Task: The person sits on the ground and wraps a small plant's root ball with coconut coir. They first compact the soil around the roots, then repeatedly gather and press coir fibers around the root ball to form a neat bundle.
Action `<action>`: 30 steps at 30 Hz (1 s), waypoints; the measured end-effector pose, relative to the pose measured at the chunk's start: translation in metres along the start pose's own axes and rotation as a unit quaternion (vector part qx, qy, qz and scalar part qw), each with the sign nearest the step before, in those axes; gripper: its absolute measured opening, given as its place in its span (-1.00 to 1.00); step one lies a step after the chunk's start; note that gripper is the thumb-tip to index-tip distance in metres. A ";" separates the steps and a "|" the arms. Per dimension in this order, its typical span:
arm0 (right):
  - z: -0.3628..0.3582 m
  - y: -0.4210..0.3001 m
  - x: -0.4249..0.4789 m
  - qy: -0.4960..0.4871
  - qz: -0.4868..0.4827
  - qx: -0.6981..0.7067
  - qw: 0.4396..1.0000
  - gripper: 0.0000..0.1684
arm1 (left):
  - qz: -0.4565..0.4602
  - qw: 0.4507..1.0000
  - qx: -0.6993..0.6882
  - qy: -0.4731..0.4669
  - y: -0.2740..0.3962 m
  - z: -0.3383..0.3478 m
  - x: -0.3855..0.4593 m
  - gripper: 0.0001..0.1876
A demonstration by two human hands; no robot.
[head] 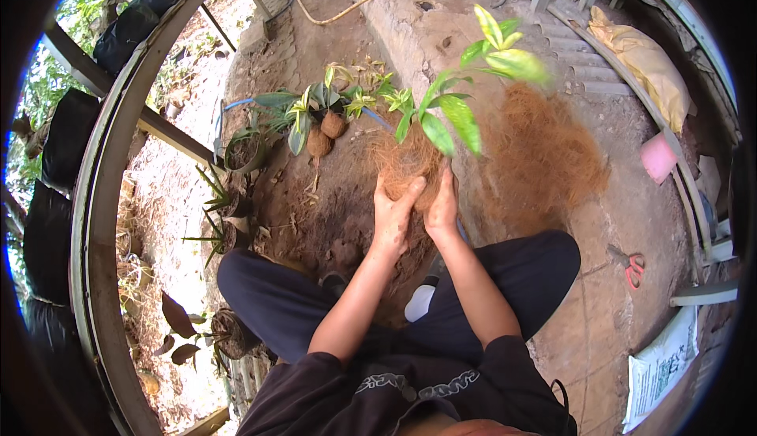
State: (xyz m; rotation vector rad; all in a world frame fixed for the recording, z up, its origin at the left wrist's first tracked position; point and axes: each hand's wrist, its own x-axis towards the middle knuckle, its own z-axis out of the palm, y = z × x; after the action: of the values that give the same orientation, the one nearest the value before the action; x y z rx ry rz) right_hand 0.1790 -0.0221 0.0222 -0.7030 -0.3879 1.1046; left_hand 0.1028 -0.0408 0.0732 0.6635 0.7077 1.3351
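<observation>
Between my two hands is a rounded ball of brown coconut fibre (408, 164). A leafy plant (452, 119) with yellow-green leaves rises from it and leans to the right; its upper leaves are blurred. My left hand (395, 214) cups the ball's near left side, thumb laid over the front. On the near right side my right hand (442, 205) presses with its fingers pointing away from me. The plant's roots are hidden inside the fibre. To the right, a loose heap of coconut fibre (544, 158) lies on the concrete floor.
Two small brown fibre balls (319, 143) with plants lie ahead on the left. Potted plants (245, 151) line the left edge beside a railing (106, 241). Red-handled scissors (631, 267), a pink container (658, 158) and a white printed sack (661, 368) are at right. A hose (355, 7) curves across the far floor.
</observation>
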 end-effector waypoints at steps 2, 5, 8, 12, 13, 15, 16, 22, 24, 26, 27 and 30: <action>0.013 -0.014 -0.009 -0.019 0.085 0.056 0.995 -0.45 | 0.033 0.998 0.049 -0.036 0.000 -0.009 -0.001 -0.30; 0.017 -0.017 -0.016 -0.034 0.088 0.031 0.995 -0.47 | 0.059 0.979 0.175 -0.083 0.012 -0.017 0.002 -0.25; 0.022 -0.020 -0.017 -0.090 0.012 -0.076 0.993 -0.49 | 0.070 0.976 0.196 -0.069 0.017 -0.020 -0.003 -0.24; 0.034 -0.022 -0.023 -0.121 0.044 -0.012 0.992 -0.31 | -0.019 1.000 0.007 -0.003 0.034 -0.032 0.001 -0.34; 0.036 -0.018 -0.025 -0.153 -0.059 -0.123 0.979 -0.26 | -0.042 0.997 -0.068 0.014 0.038 -0.033 0.002 -0.37; 0.039 -0.003 -0.029 -0.205 -0.264 -0.332 0.882 -0.17 | -0.062 0.993 -0.089 0.044 0.032 -0.049 0.008 -0.43; 0.040 0.006 -0.033 -0.232 -0.215 -0.303 0.899 -0.10 | -0.066 0.994 -0.089 0.023 0.035 -0.053 0.009 -0.43; 0.038 0.019 -0.029 -0.183 -0.275 -0.348 0.877 -0.70 | -0.019 0.999 -0.040 -0.001 0.030 -0.068 0.001 -0.44; 0.041 0.020 -0.027 -0.149 -0.222 -0.332 0.904 -0.77 | -0.035 0.999 -0.032 -0.012 0.028 -0.072 0.002 -0.42; 0.050 0.022 -0.028 -0.075 -0.173 -0.288 0.939 -0.85 | -0.062 0.997 -0.046 -0.001 0.025 -0.075 0.000 -0.41; 0.053 0.020 -0.029 -0.065 -0.142 -0.238 0.959 -0.85 | -0.080 0.995 -0.059 0.014 0.026 -0.075 -0.004 -0.41; 0.050 0.019 -0.022 -0.063 -0.079 -0.175 0.979 -0.85 | -0.075 0.997 -0.032 -0.007 0.019 -0.082 -0.003 -0.45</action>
State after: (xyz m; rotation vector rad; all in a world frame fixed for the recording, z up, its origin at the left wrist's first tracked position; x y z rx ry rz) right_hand 0.1266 -0.0209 0.0467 -0.8965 -0.7470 0.9410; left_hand 0.0271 -0.0390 0.0362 0.5580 0.6874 1.2089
